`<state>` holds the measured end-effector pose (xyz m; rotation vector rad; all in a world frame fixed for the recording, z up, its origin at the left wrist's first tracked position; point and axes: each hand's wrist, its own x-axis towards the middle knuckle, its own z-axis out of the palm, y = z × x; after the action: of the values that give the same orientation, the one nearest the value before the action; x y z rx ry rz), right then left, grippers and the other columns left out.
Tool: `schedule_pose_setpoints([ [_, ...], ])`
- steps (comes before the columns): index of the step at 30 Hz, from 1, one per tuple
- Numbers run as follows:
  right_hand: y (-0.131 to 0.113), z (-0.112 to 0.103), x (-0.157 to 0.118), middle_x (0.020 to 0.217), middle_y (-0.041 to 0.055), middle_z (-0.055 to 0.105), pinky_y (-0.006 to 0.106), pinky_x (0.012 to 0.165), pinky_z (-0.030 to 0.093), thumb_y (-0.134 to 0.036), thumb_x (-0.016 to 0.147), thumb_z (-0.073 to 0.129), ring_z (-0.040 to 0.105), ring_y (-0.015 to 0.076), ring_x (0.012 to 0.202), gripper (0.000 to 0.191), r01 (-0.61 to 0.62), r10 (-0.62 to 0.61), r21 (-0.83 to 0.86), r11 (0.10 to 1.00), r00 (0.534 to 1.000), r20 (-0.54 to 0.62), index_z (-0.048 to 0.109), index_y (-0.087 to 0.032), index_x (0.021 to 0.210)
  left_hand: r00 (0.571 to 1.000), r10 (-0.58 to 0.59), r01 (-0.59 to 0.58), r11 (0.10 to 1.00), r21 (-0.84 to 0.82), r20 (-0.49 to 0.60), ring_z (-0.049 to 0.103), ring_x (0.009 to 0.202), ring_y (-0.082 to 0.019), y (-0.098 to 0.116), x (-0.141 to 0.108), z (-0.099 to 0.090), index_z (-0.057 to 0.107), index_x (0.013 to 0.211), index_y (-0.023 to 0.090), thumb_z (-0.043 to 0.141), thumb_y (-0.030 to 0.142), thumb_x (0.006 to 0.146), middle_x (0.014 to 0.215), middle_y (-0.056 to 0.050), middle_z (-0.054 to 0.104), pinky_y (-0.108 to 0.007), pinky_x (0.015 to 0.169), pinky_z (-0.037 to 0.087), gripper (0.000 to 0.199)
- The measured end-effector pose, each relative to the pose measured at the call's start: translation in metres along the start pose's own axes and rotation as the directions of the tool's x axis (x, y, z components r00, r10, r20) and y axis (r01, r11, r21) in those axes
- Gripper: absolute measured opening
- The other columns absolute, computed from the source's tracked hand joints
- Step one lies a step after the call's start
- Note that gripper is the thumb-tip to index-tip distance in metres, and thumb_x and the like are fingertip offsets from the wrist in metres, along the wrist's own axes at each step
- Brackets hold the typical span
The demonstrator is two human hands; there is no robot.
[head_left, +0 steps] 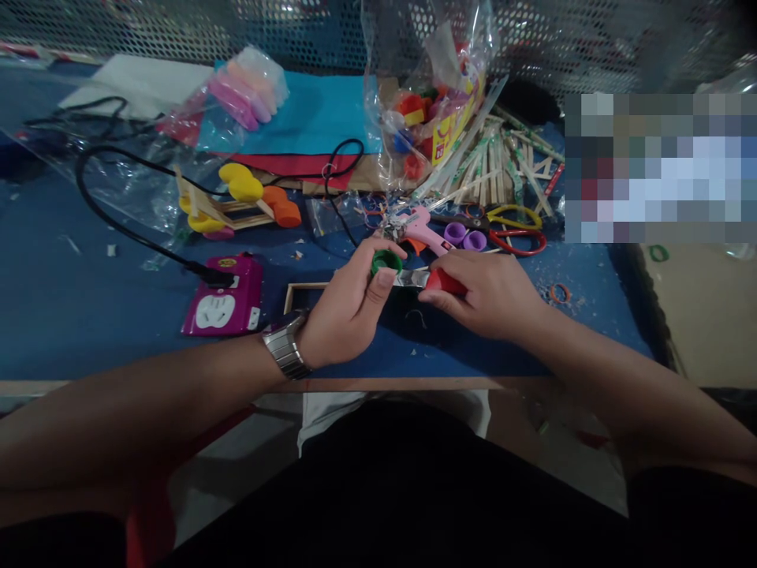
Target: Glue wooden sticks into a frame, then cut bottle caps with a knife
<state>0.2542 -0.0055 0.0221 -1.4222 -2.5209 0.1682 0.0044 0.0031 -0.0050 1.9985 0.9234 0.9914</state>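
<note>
Cutting on the small green cup looks to be mid-way: the blade is at its right side, apparently touching, and no piece is visibly off it. Can't tell how deep any cut goes. As for done work, a stick-built piece with yellow and orange parts on its ends sits up and to the left, seemingly assembled. Not done: the bare stick frame beside the left wrist has no cups on it in the part that shows, and two purple cups lie loose. A loose orange ring and small scraps at right suggest trimming on other cups, a guess.

Hands: the left grip is grasping the green cup, fingers and thumb around its sides; the right grip is clenched on the handle of the red-handled knife, metal blade aimed left toward the cup.

The green cup: round, hollow, dark green, smooth plastic by the look of it, opening up, rim roughly circular where visible; lower part hidden by the left fingers. It's held just above the blue tabletop, between the hands, near the pink glue gun.
</note>
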Motion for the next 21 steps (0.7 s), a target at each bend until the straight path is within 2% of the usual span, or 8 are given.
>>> schedule_pose_setpoints([
  [4,-0.0008,0.0003,-0.0002,0.098,0.013,0.079,0.036,0.066,0.031,-0.077,0.109,0.029,0.07,0.0262,0.084,0.076,0.01,-0.01,-0.002,1.0,1.0,-0.006,0.074,-0.016,0.105,0.999,-0.026,0.029,0.997,-0.065,0.046,0.054,0.066,-0.013,-0.0029,-0.0001,0.0044,0.047,0.133,0.024,0.069,0.062,0.101,0.103,-0.004,0.061,-0.033,0.059,0.047,0.054],
  [6,-0.0014,0.0005,-0.0004,0.098,0.0131,0.078,0.035,0.066,0.031,-0.076,0.109,0.029,0.069,0.0258,0.083,0.075,0.018,-0.018,-0.004,1.0,1.0,0.0,0.074,-0.016,0.107,0.999,-0.03,0.031,0.997,-0.064,0.018,0.057,0.073,-0.014,-0.0046,0.0001,0.007,0.044,0.132,0.025,0.075,0.061,0.097,0.11,-0.006,0.059,-0.033,0.063,0.05,0.06],
  [9,-0.0028,0.0004,-0.0005,0.098,0.0121,0.079,0.035,0.065,0.029,-0.075,0.11,0.032,0.069,0.0249,0.081,0.071,0.028,-0.028,0.004,1.0,0.999,0.023,0.073,-0.017,0.106,0.999,0.03,-0.03,1.0,0.002,-0.034,0.061,0.086,-0.017,-0.0064,0.0005,0.0083,0.043,0.127,0.024,0.074,0.059,0.098,0.11,-0.006,0.058,-0.035,0.073,0.053,0.056],
  [13,-0.0044,-0.0004,-0.0002,0.098,0.0118,0.079,0.035,0.065,0.027,-0.077,0.109,0.03,0.069,0.0248,0.081,0.073,0.03,-0.03,0.01,1.0,0.999,0.03,0.073,-0.018,0.103,0.999,0.049,-0.049,0.998,0.036,-0.02,0.061,0.083,-0.016,-0.0072,0.0013,0.006,0.045,0.123,0.022,0.068,0.053,0.104,0.101,-0.003,0.059,-0.034,0.075,0.051,0.043],
  [21,-0.0048,-0.0009,-0.0004,0.098,0.0116,0.079,0.035,0.064,0.025,-0.078,0.109,0.029,0.07,0.0255,0.08,0.075,0.021,-0.022,0.018,1.0,0.999,0.042,0.073,-0.017,0.103,0.999,0.037,-0.037,0.998,0.041,-0.001,0.064,0.092,-0.018,-0.0058,0.002,0.0041,0.047,0.12,0.021,0.068,0.052,0.104,0.107,-0.006,0.062,-0.035,0.08,0.05,0.041],
])
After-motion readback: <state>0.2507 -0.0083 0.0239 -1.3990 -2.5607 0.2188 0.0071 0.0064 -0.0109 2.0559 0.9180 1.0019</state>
